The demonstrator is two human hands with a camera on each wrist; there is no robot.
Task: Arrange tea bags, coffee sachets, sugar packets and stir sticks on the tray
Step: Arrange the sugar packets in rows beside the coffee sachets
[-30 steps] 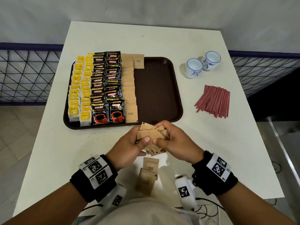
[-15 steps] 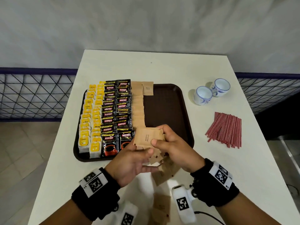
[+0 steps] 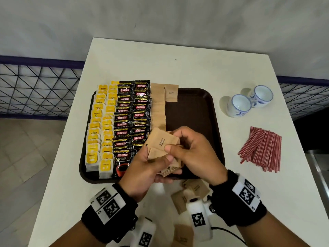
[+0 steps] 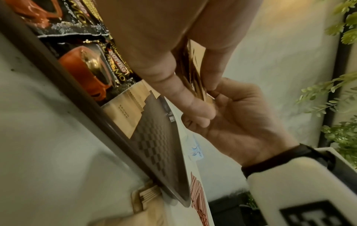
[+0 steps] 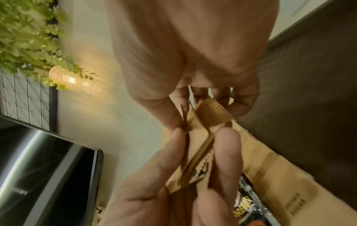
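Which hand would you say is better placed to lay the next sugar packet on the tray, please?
Right hand: it pinches the top packet over the tray, while the left hand grips the stack.

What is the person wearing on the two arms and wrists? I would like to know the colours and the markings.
Both forearms are bare, with no sleeves. The left hand and the right hand wear no gloves. Each wrist carries a wide black fabric band with white tags printed with black square codes. Under each wrist hangs a white rounded camera housing with a similar code; a thin black cable runs from the right one.
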